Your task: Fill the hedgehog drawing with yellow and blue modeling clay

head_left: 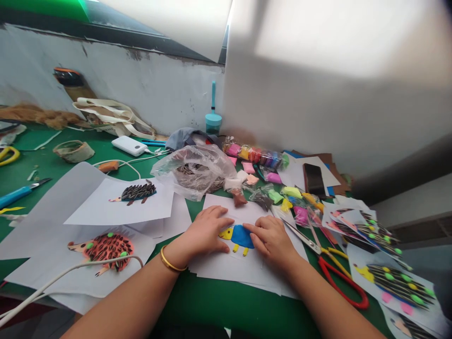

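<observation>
A flat clay hedgehog (pixel 243 237) with a blue body, yellow head and yellow legs lies on white paper (pixel 221 271) in front of me. My left hand (pixel 206 230) rests on the paper at its head, fingers apart, with a gold bangle (pixel 168 262) on the wrist. My right hand (pixel 271 239) lies at the other side of the figure, its index finger stretched onto the upper blue clay. Neither hand shows anything held. The right hand covers the body's right edge. Behind them sits a clear plastic bag (pixel 197 167) of striped seeds.
Finished-looking hedgehog pictures (pixel 111 249) lie left, others (pixel 399 282) right. Red and yellow scissors (pixel 318 249) lie beside my right arm. Packets of coloured clay (pixel 273 195), a tube of clay (pixel 257 155) and a phone (pixel 313 179) stand behind. A white cable (pixel 70 270) crosses the left papers.
</observation>
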The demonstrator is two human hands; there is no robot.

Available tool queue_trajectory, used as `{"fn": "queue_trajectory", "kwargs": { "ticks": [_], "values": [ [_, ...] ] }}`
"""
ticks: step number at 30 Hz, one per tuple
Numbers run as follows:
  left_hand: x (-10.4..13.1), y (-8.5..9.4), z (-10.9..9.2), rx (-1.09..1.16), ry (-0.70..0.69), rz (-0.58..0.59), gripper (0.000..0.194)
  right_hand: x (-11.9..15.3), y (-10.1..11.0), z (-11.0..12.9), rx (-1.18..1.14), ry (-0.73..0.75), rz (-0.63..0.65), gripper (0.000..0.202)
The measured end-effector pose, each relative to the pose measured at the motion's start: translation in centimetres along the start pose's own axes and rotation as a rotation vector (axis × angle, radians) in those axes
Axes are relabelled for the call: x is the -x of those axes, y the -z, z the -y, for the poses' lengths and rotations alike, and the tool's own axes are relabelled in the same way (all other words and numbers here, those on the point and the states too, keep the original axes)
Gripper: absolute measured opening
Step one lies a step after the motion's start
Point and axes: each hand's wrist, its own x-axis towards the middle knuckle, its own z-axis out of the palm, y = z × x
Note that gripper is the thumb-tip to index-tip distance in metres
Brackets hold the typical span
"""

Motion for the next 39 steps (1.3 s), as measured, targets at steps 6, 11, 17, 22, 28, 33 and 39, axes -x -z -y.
{"fn": "queue_trajectory", "kwargs": {
  "ticks": [6,11,17,22,28,33,39],
  "values": [
    [-0.04,-0.08,0.03,-0.008,-0.001,-0.005,0.083,-0.22,-0.07,0.33,0.015,-0.019,0.038,0.031],
    [-0.13,0.1,-0.14,-0.005,0.012,0.012,0.083,-0.26,-0.04,-0.05,-0.016,-0.015,-0.046,0.035],
    [0.0,0.21,-0.19,0.003,0.008,0.01,0.082,-0.32,-0.05,0.43,0.014,-0.026,0.031,0.032],
    [-0.02,0.14,-0.11,0.003,0.008,0.009,0.082,-0.33,0.08,0.21,0.014,-0.034,-0.015,0.035],
    [-0.07,0.2,-0.2,-0.001,0.014,0.015,0.082,-0.36,-0.1,0.34,-0.003,-0.038,0.032,0.033],
    [-0.07,0.09,-0.14,0.018,0.011,0.008,0.082,-0.33,-0.01,0.15,-0.018,-0.053,0.015,0.035],
    [-0.08,-0.07,0.02,-0.002,-0.002,0.001,0.083,-0.26,0.16,-0.3,-0.025,-0.052,0.001,0.034]
  ]
}}
